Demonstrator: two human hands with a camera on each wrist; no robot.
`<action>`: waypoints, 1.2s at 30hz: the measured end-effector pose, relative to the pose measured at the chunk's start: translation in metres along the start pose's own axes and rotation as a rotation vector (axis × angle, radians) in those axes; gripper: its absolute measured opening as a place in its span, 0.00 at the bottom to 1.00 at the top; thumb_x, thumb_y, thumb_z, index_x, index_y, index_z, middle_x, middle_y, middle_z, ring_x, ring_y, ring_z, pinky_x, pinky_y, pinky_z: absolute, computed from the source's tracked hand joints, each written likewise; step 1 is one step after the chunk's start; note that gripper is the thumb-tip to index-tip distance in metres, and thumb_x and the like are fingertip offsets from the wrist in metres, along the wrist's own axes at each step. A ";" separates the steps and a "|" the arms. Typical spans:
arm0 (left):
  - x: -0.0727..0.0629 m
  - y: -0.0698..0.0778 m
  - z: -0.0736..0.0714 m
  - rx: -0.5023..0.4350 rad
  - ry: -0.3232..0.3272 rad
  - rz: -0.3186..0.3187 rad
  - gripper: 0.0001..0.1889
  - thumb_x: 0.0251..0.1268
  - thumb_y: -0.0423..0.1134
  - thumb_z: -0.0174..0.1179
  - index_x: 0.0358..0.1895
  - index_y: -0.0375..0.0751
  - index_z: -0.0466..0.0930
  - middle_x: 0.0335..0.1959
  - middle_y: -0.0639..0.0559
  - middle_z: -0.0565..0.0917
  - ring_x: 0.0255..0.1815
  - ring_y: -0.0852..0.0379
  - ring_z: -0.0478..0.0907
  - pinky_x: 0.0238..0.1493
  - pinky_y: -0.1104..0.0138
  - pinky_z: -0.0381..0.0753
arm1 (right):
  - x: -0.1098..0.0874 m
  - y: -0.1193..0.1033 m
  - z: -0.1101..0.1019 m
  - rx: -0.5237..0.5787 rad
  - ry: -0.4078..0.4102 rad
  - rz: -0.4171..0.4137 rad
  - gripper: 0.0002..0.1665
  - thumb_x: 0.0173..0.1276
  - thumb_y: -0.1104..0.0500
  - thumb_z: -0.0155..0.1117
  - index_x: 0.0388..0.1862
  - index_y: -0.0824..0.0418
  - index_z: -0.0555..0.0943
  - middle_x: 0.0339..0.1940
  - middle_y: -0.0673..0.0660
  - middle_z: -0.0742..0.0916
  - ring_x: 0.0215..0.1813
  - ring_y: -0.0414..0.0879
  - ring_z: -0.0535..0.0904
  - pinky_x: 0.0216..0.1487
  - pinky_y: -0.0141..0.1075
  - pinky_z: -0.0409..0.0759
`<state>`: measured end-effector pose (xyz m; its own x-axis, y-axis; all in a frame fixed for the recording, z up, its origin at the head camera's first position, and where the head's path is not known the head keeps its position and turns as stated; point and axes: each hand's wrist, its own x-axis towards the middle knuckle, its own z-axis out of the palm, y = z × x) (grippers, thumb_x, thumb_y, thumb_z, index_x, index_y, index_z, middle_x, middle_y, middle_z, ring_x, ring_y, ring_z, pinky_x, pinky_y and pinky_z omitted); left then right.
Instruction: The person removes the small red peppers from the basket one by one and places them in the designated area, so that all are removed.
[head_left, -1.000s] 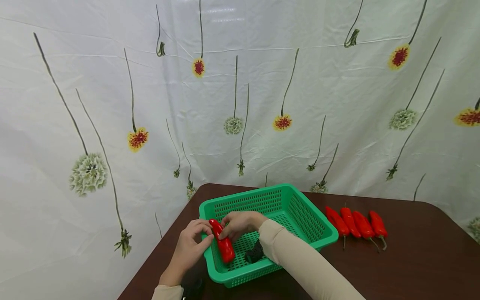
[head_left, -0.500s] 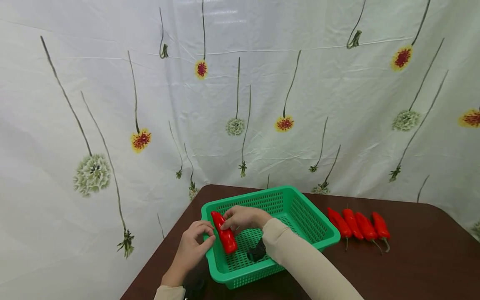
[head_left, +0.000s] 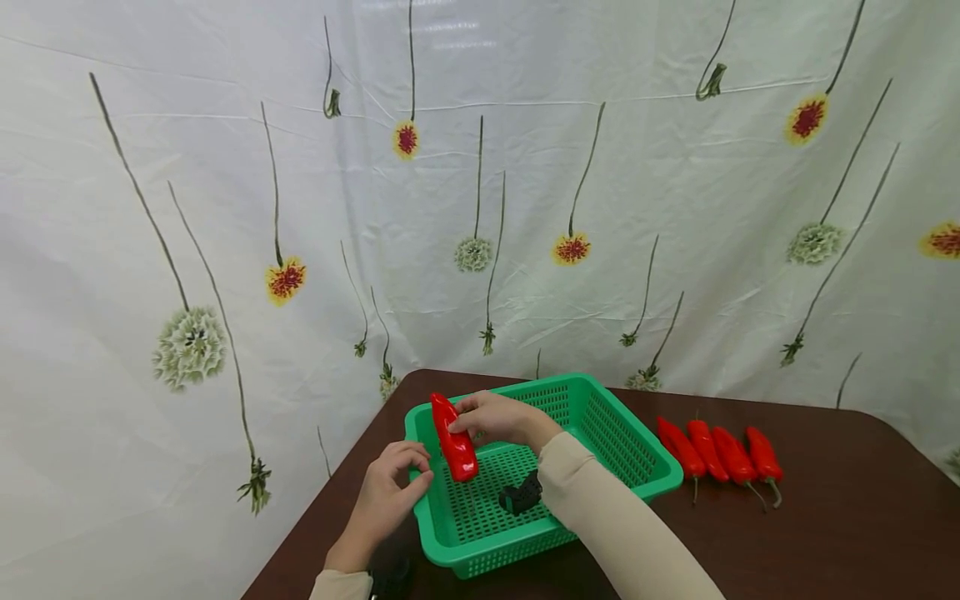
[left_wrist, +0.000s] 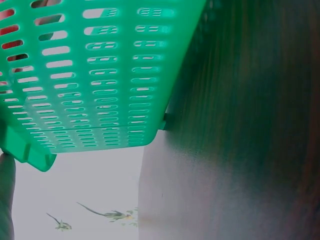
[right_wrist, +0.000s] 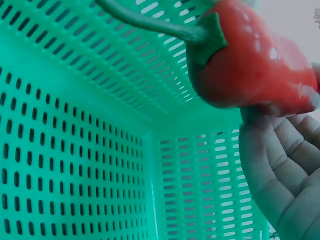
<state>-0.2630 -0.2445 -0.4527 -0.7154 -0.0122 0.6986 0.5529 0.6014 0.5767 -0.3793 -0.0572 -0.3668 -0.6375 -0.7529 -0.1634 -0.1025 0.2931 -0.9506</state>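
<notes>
A long red chili pepper (head_left: 454,454) is held in my right hand (head_left: 498,418), tilted above the left part of a green plastic basket (head_left: 498,545). Thumb and fingers pinch it along its side. In the right wrist view the pepper (right_wrist: 250,57) shows its green cap and stem (right_wrist: 155,22), with the basket's slotted wall (right_wrist: 75,165) below it. On the basket's left rim my left hand (head_left: 382,496) has its fingers curled over the edge. The left wrist view looks at the basket's outer wall (left_wrist: 75,107), with one finger (left_wrist: 6,190) touching the rim.
Several red peppers (head_left: 723,457) lie side by side on the dark brown table (head_left: 840,517), right of the basket. Behind the table hangs a white cloth (head_left: 420,208) printed with flowers. A black wrist camera (head_left: 521,493) shows under the right sleeve.
My right hand has raised the pepper from inside the basket and moved it up and slightly away. The left hand stays at the rim. The view has shifted a little.
</notes>
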 end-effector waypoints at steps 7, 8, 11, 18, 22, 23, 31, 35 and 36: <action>0.000 0.001 0.000 -0.007 0.002 -0.003 0.17 0.52 0.22 0.68 0.27 0.52 0.79 0.40 0.49 0.85 0.46 0.60 0.77 0.48 0.66 0.82 | -0.005 -0.007 0.002 -0.009 0.013 -0.023 0.22 0.72 0.60 0.61 0.61 0.68 0.75 0.52 0.60 0.84 0.48 0.50 0.82 0.53 0.47 0.85; 0.000 0.001 0.000 -0.011 0.003 -0.006 0.17 0.52 0.22 0.68 0.27 0.52 0.79 0.40 0.48 0.85 0.46 0.59 0.77 0.48 0.66 0.82 | -0.006 -0.008 0.002 -0.013 0.020 -0.023 0.23 0.72 0.60 0.61 0.62 0.68 0.75 0.52 0.60 0.84 0.48 0.50 0.82 0.53 0.47 0.85; 0.000 0.004 -0.001 -0.019 0.004 -0.003 0.17 0.53 0.22 0.68 0.27 0.52 0.80 0.41 0.50 0.85 0.46 0.57 0.78 0.49 0.66 0.82 | -0.011 -0.011 0.001 -0.025 0.036 -0.021 0.23 0.72 0.59 0.62 0.62 0.67 0.75 0.52 0.60 0.84 0.47 0.51 0.83 0.53 0.47 0.85; 0.000 0.002 0.000 0.006 -0.002 -0.001 0.16 0.53 0.22 0.68 0.27 0.51 0.79 0.40 0.46 0.85 0.46 0.61 0.77 0.48 0.65 0.82 | -0.023 -0.023 -0.003 -0.025 0.055 -0.033 0.19 0.72 0.59 0.62 0.58 0.67 0.77 0.52 0.61 0.84 0.47 0.51 0.84 0.52 0.47 0.85; 0.001 0.001 0.000 0.016 -0.002 -0.006 0.16 0.52 0.22 0.68 0.26 0.51 0.79 0.40 0.46 0.85 0.47 0.60 0.77 0.49 0.64 0.82 | -0.029 -0.027 -0.007 0.000 0.074 -0.036 0.20 0.72 0.59 0.61 0.59 0.66 0.76 0.54 0.61 0.84 0.49 0.52 0.83 0.52 0.47 0.85; 0.001 0.001 0.000 0.022 0.001 -0.006 0.16 0.52 0.22 0.68 0.26 0.51 0.79 0.40 0.47 0.85 0.47 0.60 0.77 0.49 0.64 0.82 | -0.032 -0.028 -0.008 0.006 0.077 -0.042 0.20 0.72 0.59 0.61 0.60 0.66 0.76 0.54 0.61 0.84 0.50 0.52 0.83 0.53 0.47 0.85; 0.000 -0.001 0.000 0.048 0.010 0.005 0.17 0.52 0.23 0.69 0.26 0.53 0.78 0.41 0.53 0.85 0.48 0.59 0.78 0.48 0.61 0.82 | -0.047 -0.030 -0.016 0.059 0.102 -0.093 0.21 0.74 0.60 0.58 0.63 0.67 0.75 0.58 0.62 0.82 0.52 0.51 0.82 0.53 0.46 0.84; 0.000 -0.001 0.000 0.045 0.014 0.019 0.17 0.51 0.22 0.69 0.26 0.52 0.78 0.41 0.48 0.85 0.48 0.58 0.78 0.49 0.61 0.82 | -0.055 -0.028 -0.019 0.070 0.105 -0.117 0.23 0.75 0.60 0.57 0.65 0.68 0.73 0.58 0.64 0.82 0.51 0.51 0.82 0.53 0.46 0.84; 0.000 -0.001 0.000 0.044 0.015 0.023 0.17 0.51 0.22 0.69 0.26 0.52 0.78 0.41 0.47 0.85 0.48 0.58 0.78 0.49 0.61 0.81 | -0.057 -0.028 -0.020 0.073 0.107 -0.121 0.23 0.75 0.60 0.56 0.65 0.68 0.73 0.58 0.64 0.82 0.51 0.51 0.82 0.53 0.46 0.84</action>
<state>-0.2638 -0.2449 -0.4530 -0.6958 -0.0101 0.7181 0.5495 0.6364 0.5414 -0.3554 -0.0111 -0.3257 -0.7021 -0.7117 -0.0217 -0.1297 0.1578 -0.9789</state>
